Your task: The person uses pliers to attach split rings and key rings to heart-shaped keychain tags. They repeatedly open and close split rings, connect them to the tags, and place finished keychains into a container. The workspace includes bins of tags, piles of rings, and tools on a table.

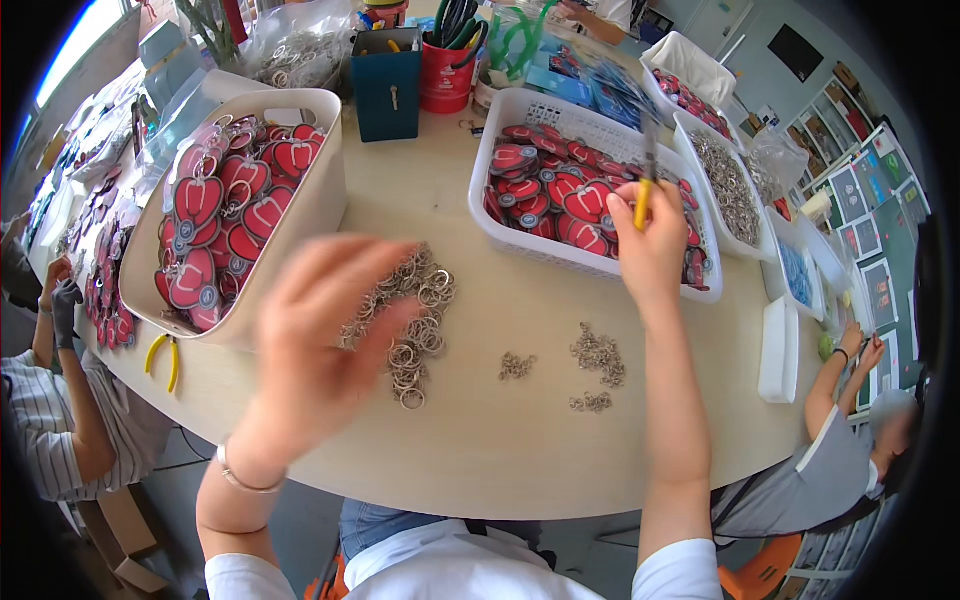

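Right hand [650, 245] is seen closed in a fist round the yellow-handled pliers [644, 190], raised over the near rim of the right-hand white basket [600, 262]; the tool's dark tip is blurred and only thinly made out against the basket's contents. Whether anything is gripped at the tip cannot be told. Left hand [325, 345] is smeared by motion, fingers spread and loosely open, held above the near edge of the heap of metal split rings [415, 320]; whether a ring is pinched cannot be made out, and part of the heap is hidden behind the fingers. A thin bracelet [245, 482] is worn at that wrist. Two smaller scatters of tiny metal links [598, 355] are laid on the pale table [500, 440] to the right of the heap, well apart from both hands. Red heart-shaped tags [550, 195] are piled in the right basket, and more in the left-hand white basket [320, 200]. A second pair of yellow pliers [163, 355] is partly tucked under that basket. Other people are cut off at the left and right rims.
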Action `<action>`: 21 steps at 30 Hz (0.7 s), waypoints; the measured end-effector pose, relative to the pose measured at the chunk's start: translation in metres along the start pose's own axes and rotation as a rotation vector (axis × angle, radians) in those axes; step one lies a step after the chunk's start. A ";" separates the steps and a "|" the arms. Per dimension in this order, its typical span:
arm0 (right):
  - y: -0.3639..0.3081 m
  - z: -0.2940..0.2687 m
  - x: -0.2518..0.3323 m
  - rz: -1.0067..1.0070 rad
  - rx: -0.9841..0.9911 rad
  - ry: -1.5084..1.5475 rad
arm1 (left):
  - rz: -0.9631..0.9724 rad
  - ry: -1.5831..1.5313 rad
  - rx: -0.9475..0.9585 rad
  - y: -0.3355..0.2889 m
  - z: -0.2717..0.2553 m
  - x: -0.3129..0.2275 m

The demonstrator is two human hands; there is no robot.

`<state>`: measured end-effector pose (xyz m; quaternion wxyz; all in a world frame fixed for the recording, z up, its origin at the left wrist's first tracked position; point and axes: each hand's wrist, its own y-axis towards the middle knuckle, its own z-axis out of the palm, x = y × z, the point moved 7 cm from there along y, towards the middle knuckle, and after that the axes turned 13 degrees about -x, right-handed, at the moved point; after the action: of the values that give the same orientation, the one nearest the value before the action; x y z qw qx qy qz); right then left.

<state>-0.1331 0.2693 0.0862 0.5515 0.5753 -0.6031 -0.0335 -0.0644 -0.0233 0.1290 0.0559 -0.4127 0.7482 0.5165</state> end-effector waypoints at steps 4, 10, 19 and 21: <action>-0.065 -0.001 0.042 0.373 0.152 0.541 | -0.677 -0.823 0.120 -0.050 0.092 0.015; -0.113 -0.010 0.027 0.237 0.314 0.314 | -1.034 -1.032 0.241 -0.091 0.129 0.010; -0.133 0.004 0.007 -0.066 0.563 -0.175 | -1.103 -0.760 0.323 -0.100 0.103 0.039; -0.129 0.006 0.003 -0.051 0.500 -0.206 | -1.111 -0.758 0.329 -0.100 0.103 0.040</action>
<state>-0.0515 0.2203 -0.0008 0.3270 0.7020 -0.6311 0.0443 -0.0584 0.0263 -0.0117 0.6317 -0.5118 0.4235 0.3995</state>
